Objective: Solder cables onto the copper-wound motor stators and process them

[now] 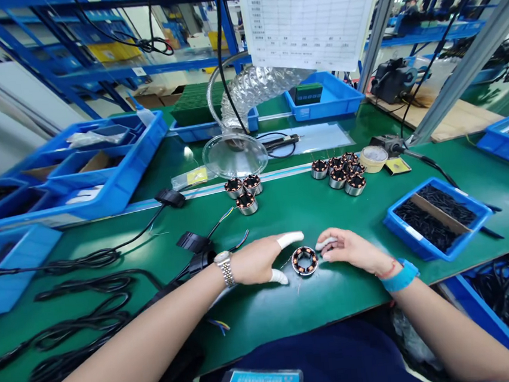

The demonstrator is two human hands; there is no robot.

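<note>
A motor stator (305, 262), a ring with copper windings and fine loose wire ends, lies on the green bench between my hands. To its left, my left hand (261, 260) is open, thumb and index finger spread apart, with white covers on both fingertips. My right hand (349, 249) is just right of the stator, its fingers loosely bent and the thumb a little apart from the white-covered finger; no object shows in it. Farther back stand three more stators (246, 202) in a group, and several others (337, 176) are clustered to the right.
Black cables (90, 315) with connectors spread over the left side. A blue tray (437, 218) of small black pieces sits at right. Behind are a clear suction hood (235, 157), a soldering iron (283, 142) and blue bins (113, 180). A paper sheet (310, 17) hangs above.
</note>
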